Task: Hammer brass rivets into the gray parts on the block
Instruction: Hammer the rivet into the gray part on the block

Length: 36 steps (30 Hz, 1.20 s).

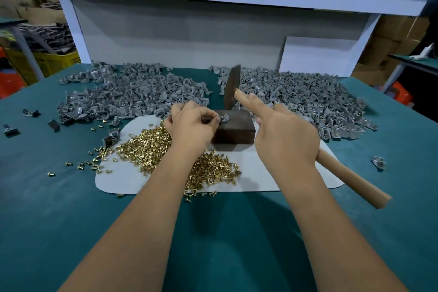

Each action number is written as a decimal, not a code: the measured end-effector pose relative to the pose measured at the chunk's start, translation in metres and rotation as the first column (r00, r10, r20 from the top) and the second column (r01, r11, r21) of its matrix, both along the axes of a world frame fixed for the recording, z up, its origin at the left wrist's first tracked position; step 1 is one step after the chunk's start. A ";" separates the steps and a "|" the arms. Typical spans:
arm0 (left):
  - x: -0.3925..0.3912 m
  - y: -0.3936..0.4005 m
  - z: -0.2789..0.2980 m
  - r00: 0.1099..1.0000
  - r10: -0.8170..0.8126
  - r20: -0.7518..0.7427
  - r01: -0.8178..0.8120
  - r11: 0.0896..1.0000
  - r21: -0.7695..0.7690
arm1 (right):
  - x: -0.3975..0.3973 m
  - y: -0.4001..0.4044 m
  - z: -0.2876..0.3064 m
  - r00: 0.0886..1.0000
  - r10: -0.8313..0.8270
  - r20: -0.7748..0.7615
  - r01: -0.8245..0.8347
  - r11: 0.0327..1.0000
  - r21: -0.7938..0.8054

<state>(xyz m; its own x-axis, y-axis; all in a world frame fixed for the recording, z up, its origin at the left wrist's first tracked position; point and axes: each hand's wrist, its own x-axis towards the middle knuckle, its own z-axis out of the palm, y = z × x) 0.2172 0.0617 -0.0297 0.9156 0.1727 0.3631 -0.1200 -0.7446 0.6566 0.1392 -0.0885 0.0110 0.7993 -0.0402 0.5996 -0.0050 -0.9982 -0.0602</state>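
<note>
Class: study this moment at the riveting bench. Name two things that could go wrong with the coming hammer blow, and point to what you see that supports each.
1. The left hand pinches the gray part on the block, right under the raised hammer head. A slightly off blow could hit the fingertips.
2. The part sits near the block's top edge, over the loose brass rivets. A glancing strike could flick it or its rivet away.
</note>
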 end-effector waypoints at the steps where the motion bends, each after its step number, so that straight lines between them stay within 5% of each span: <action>1: 0.000 0.000 0.000 1.000 0.004 0.000 -0.004 1.000 -0.001 | -0.001 0.001 0.001 0.999 -0.007 0.034 0.006 1.000 0.026; 29: -0.001 -0.001 -0.003 1.000 0.000 0.003 0.000 0.996 -0.087 | -0.002 0.010 -0.003 0.996 -0.004 -0.092 0.004 1.000 0.001; 33: 0.000 -0.003 -0.002 0.999 0.032 0.017 -0.031 0.998 -0.053 | -0.005 0.010 -0.002 0.999 -0.023 0.032 0.023 1.000 0.005; 36: -0.003 -0.002 -0.001 1.000 -0.008 -0.001 0.008 0.995 -0.102 | -0.002 0.011 -0.006 0.998 0.001 -0.063 -0.004 0.999 -0.051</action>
<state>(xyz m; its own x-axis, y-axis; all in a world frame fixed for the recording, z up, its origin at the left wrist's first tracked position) 0.2145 0.0600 -0.0307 0.9175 0.2018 0.3427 -0.1245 -0.6726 0.7294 0.1370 -0.0776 0.0047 0.8357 -0.0085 0.5491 -0.0048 -1.0000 -0.0083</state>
